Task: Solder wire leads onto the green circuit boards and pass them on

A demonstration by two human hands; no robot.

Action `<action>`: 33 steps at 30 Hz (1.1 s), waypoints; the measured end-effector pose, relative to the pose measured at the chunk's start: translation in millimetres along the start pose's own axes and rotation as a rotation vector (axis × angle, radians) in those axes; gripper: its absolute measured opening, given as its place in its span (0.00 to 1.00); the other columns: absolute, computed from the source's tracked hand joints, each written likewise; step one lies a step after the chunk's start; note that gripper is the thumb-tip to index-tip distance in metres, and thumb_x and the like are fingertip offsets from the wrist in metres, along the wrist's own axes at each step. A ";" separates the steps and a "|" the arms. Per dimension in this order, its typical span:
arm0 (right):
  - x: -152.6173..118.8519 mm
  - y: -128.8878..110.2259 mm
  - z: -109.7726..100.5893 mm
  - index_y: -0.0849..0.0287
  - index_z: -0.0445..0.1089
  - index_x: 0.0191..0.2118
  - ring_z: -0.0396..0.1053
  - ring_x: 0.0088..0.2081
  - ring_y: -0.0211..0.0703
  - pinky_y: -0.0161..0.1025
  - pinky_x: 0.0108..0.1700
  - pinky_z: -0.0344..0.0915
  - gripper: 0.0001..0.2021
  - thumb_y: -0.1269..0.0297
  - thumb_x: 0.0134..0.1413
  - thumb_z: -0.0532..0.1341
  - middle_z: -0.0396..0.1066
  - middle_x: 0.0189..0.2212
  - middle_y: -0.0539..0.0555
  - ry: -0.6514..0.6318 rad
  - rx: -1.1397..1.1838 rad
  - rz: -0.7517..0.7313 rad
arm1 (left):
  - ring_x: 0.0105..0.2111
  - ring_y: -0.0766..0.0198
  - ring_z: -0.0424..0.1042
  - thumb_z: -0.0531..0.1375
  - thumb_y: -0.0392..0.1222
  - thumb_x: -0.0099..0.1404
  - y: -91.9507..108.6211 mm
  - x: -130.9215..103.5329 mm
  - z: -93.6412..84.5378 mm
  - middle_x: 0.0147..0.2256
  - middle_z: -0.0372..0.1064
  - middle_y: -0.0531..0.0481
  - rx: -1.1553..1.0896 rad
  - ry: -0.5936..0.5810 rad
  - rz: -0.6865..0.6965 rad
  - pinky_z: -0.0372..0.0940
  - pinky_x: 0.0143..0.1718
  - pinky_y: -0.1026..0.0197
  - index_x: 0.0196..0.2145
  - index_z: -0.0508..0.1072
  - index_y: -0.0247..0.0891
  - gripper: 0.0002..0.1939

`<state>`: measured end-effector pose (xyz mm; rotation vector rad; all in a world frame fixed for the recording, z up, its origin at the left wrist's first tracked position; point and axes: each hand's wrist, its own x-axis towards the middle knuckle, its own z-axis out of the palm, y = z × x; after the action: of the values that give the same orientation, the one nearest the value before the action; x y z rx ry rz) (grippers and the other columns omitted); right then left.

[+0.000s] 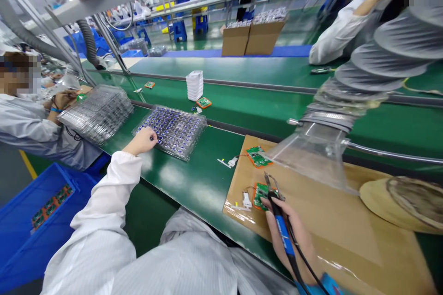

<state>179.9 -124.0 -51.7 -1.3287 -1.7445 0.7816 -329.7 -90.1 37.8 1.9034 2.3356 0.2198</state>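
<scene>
My left hand [143,141] is closed in a pinch at the near left edge of a clear plastic tray [180,145] filled with rows of small blue-edged parts. What sits between those fingertips is too small to make out. A blue and black soldering iron [284,233] is gripped in my right hand [299,239], its tip pointing away from me. Just beneath the iron lies a green circuit board [260,196] with an orange edge, partly hidden by iron and fingers. Beside it is a white connector piece [246,199]. Another green board [258,156] lies farther back, wired to a white piece [232,162].
A clear fume hood [311,152] hangs low over the brown work mat [346,226]. At the right stands a round yellowish container [398,207]. Stacked white trays [194,85] stand behind the parts tray. A co-worker [20,115] sits left, near stacked clear trays [98,113] and a blue bin [20,221].
</scene>
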 end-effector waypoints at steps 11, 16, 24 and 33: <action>0.3 4.0 1.5 0.54 0.69 0.59 0.77 0.55 0.57 0.54 0.57 0.74 0.21 0.50 0.66 0.60 0.80 0.50 0.57 0.016 -0.005 0.004 | 0.31 0.60 0.72 0.61 0.47 0.65 70.4 -28.1 3.0 0.30 0.75 0.48 -0.439 0.280 -0.003 0.66 0.38 0.58 0.34 0.74 0.39 0.09; 1.3 3.0 4.6 0.52 0.68 0.58 0.79 0.53 0.54 0.54 0.56 0.75 0.19 0.52 0.67 0.59 0.81 0.50 0.56 0.008 0.031 0.036 | 0.28 0.61 0.75 0.70 0.50 0.57 154.5 -26.3 43.1 0.27 0.76 0.48 -1.193 0.009 -0.029 0.71 0.34 0.58 0.31 0.74 0.37 0.14; 2.6 10.7 4.9 0.52 0.66 0.60 0.80 0.51 0.51 0.50 0.53 0.76 0.18 0.57 0.68 0.60 0.80 0.50 0.58 0.023 0.077 -0.019 | 0.26 0.66 0.75 0.80 0.48 0.43 257.9 -33.9 90.5 0.24 0.75 0.52 -1.845 -0.469 -0.051 0.70 0.30 0.64 0.29 0.76 0.35 0.23; -7.8 -16.8 3.0 0.52 0.66 0.59 0.80 0.47 0.47 0.47 0.49 0.78 0.18 0.67 0.66 0.64 0.80 0.46 0.57 0.280 0.398 -0.119 | 0.33 0.67 0.75 0.75 0.48 0.56 276.9 -47.4 92.1 0.35 0.78 0.46 -1.500 -0.537 0.252 0.70 0.36 0.66 0.30 0.84 0.35 0.12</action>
<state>170.3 -136.0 -40.8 -1.0019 -1.3488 0.7843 -36.8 -78.2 -0.6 1.1380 0.9118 0.9670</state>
